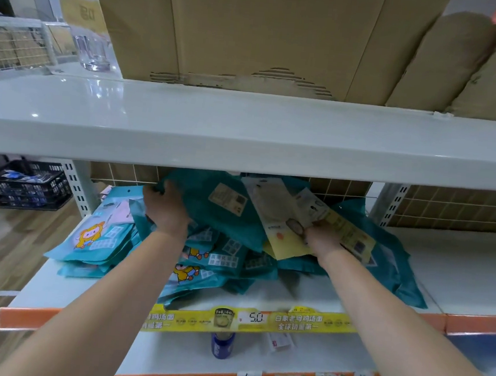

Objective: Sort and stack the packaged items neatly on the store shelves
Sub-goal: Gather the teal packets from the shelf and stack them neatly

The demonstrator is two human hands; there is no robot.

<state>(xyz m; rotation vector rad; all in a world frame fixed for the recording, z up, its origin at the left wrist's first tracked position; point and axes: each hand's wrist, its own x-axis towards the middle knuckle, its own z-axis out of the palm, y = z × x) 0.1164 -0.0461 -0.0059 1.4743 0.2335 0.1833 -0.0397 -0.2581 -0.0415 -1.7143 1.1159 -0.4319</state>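
Head view. Both arms reach into the middle shelf (306, 295) of a white store rack. Left hand (167, 207) grips the upper left edge of a large teal packet (215, 206), fingers (157, 193) curled over its rim. Right hand (323, 239) holds a fan of pale and yellow packets (286, 221), fingers clamped on them; fingertips hidden behind the packs. Large teal packet and fan stand tilted, leaning toward the back grid.

Beneath the hands: loose heap of teal packets with a cartoon figure (201, 261), overlapping, not squared. Left of it, a flatter stack of the same packets (98, 240), just beside the heap.

Shelf front edge carries a yellow price strip (259, 319). Lower shelf: blue can (222, 344), upright. Top shelf (246, 127): cardboard box (269, 30), clear glass (92, 51) to its left. Black crate (31, 185) on the floor, far left.
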